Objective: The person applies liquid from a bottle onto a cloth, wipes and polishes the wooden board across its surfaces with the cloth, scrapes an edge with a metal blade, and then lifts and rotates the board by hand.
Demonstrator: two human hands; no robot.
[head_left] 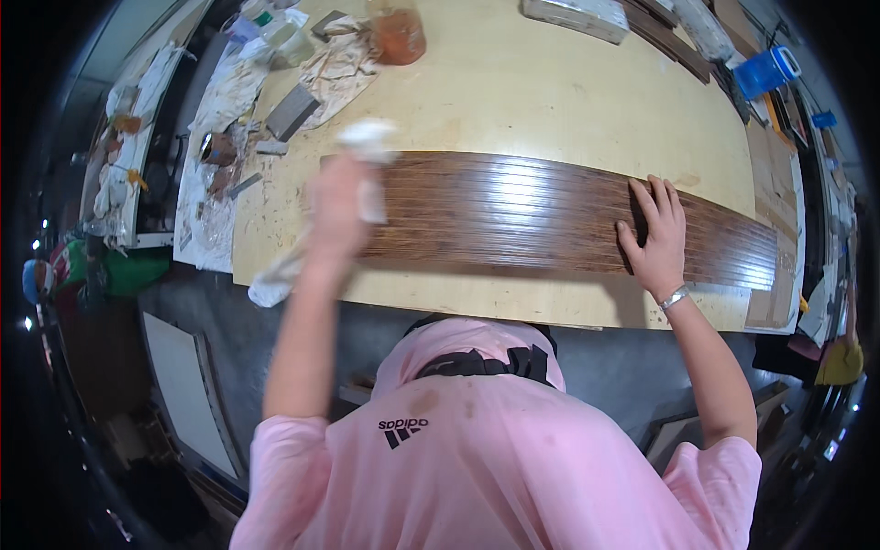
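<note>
A long dark brown plank (513, 215) with fine lengthwise grooves lies across the pale wooden table, glossy where light falls on it. At its left end my left hand (337, 206) is smeared by motion, closed round a white cloth (368, 137). Parts of the cloth stick out beyond the hand, and its fingers are mostly hidden. My right hand (658, 234) rests on the plank right of its middle, fingers spread, holding nothing. A metal bracelet (674, 297) circles that wrist.
On the table's (550, 101) far left stand a jar of orange-brown liquid (398, 32), stained rags (341, 64), a grey block (292, 112) and an open can (217, 148). A wrapped block (577, 16), dark strips (669, 37) and a blue container (766, 71) lie far right.
</note>
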